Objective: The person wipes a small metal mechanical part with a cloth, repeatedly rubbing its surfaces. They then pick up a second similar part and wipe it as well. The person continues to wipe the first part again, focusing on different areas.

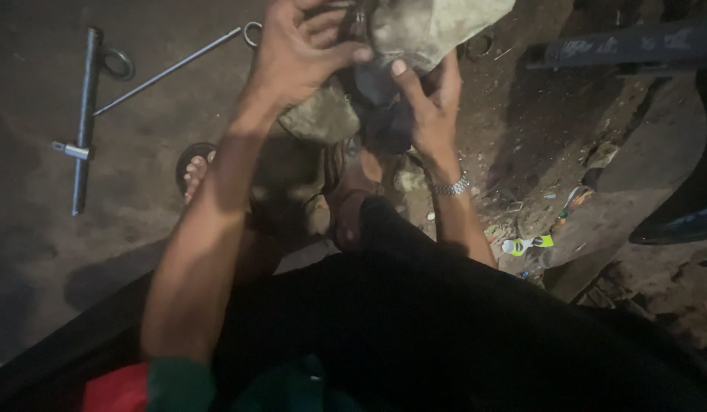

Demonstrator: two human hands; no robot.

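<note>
Dim, dirty ground lies below. A grimy cloth [434, 27] sits just beyond both sets of fingers: the left hand [300, 49] spreads wide beside it, the right hand [430, 99] pinches its lower edge.

Cut off and hidden near the rag

The rag [437, 27] runs off the top edge; the dark part beneath it is mostly covered, too blurred to identify.
</note>
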